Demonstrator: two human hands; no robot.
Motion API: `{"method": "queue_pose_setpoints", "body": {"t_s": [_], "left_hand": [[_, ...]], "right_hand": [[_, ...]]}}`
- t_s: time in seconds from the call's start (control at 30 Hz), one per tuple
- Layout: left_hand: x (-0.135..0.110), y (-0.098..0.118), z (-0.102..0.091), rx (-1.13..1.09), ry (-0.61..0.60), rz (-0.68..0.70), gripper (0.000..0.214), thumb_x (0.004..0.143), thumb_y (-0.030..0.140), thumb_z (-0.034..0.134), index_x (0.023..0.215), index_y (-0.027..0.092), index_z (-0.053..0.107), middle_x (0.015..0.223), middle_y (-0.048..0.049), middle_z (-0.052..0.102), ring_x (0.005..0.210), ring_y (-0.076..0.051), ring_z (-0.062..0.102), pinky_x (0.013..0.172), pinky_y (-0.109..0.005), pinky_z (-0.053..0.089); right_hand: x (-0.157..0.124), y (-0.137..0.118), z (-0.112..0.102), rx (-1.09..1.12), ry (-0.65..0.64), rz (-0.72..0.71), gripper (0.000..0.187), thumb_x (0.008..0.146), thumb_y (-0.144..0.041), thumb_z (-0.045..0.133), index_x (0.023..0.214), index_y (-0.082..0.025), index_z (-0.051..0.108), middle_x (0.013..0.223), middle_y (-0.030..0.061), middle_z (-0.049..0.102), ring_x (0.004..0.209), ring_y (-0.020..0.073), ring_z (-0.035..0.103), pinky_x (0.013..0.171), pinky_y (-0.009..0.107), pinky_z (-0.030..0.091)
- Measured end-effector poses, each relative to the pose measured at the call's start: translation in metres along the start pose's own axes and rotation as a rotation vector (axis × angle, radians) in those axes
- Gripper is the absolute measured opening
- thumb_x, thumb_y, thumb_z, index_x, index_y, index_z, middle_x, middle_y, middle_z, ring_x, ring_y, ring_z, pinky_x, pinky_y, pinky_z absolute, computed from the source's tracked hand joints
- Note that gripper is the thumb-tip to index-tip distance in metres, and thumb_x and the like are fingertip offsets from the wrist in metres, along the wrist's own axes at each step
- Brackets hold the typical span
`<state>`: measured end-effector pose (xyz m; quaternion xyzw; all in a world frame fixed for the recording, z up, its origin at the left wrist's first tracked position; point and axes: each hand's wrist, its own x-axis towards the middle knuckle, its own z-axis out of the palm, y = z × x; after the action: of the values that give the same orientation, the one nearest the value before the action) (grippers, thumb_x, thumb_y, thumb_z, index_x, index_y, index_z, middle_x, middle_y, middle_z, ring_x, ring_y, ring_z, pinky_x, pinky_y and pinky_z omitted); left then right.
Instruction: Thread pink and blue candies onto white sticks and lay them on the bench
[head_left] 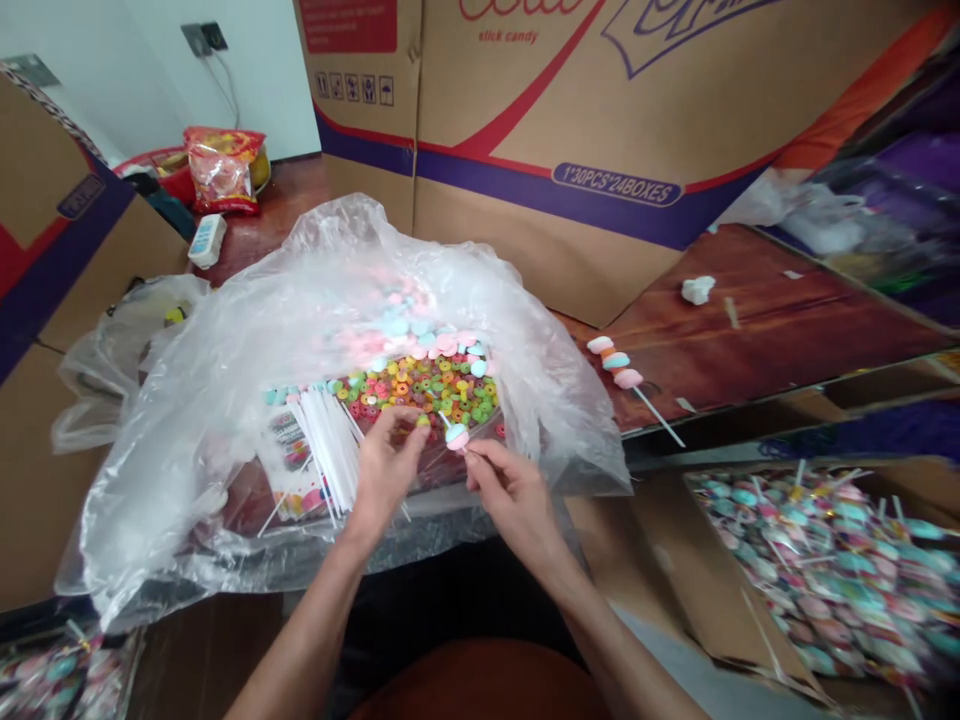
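My left hand [391,455] pinches a small yellow gummy ring [423,421] between thumb and fingertips. Close beside it, my right hand [514,490] grips a white stick threaded with a blue, white and pink marshmallow [456,437]. The stick's bare tip points up and left, apart from the ring. Just beyond both hands spreads a pile of colourful gummy rings [427,385]. Pink and blue marshmallows [405,325] lie behind the pile, partly veiled by clear plastic. A bundle of white sticks [328,450] is left of my left hand.
A crumpled clear plastic bag [195,400] surrounds the candy. One finished marshmallow skewer [616,362] lies on the table [720,340] at right. Large cardboard boxes [525,210] stand behind. An open carton [675,560] of wrapped skewers sits lower right, with more at lower left.
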<state>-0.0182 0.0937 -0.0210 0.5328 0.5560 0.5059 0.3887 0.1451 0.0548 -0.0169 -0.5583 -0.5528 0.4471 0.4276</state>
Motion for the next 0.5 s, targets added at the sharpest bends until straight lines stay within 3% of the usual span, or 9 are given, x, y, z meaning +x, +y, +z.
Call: {"method": "queue_pose_setpoints", "body": {"t_s": [0.07, 0.17, 0.37, 0.5], "left_hand": [[0.003, 0.006, -0.008, -0.228, -0.007, -0.124, 0.023, 0.079, 0.034, 0.075, 0.088, 0.018, 0.062, 0.094, -0.0051, 0.072, 0.084, -0.016, 0.066, 0.078, -0.029, 0.052], [0.005, 0.013, -0.019, -0.411, -0.051, -0.195, 0.033, 0.070, 0.034, 0.084, 0.090, 0.018, 0.063, 0.085, -0.0020, 0.073, 0.076, -0.013, 0.067, 0.076, -0.026, 0.052], [0.001, 0.010, -0.025, -0.469, -0.045, -0.258, 0.034, 0.063, 0.031, 0.089, 0.090, 0.018, 0.074, 0.089, -0.0036, 0.075, 0.080, -0.014, 0.068, 0.080, -0.028, 0.054], [0.000, 0.010, -0.024, -0.470, -0.024, -0.258, 0.032, 0.060, 0.029, 0.090, 0.087, 0.018, 0.076, 0.084, -0.0025, 0.076, 0.078, -0.015, 0.069, 0.078, -0.028, 0.055]], "right_hand": [[-0.002, -0.003, 0.002, 0.015, -0.036, 0.004, 0.027, 0.095, -0.036, 0.052, 0.098, -0.018, 0.071, 0.060, -0.0036, 0.051, 0.054, 0.0117, 0.047, 0.052, 0.023, 0.037], [-0.004, -0.009, 0.006, 0.000, -0.069, -0.032, 0.028, 0.096, -0.035, 0.051, 0.104, -0.019, 0.074, 0.060, -0.0038, 0.050, 0.054, 0.0117, 0.046, 0.052, 0.023, 0.038], [-0.003, -0.009, 0.010, -0.077, -0.057, -0.144, 0.028, 0.096, -0.033, 0.052, 0.103, -0.022, 0.076, 0.058, -0.0023, 0.054, 0.056, 0.0141, 0.052, 0.057, 0.024, 0.043], [-0.001, -0.012, 0.008, -0.148, -0.066, -0.210, 0.026, 0.097, -0.030, 0.051, 0.098, -0.020, 0.075, 0.074, 0.0016, 0.068, 0.063, 0.0155, 0.059, 0.064, 0.025, 0.046]]}}
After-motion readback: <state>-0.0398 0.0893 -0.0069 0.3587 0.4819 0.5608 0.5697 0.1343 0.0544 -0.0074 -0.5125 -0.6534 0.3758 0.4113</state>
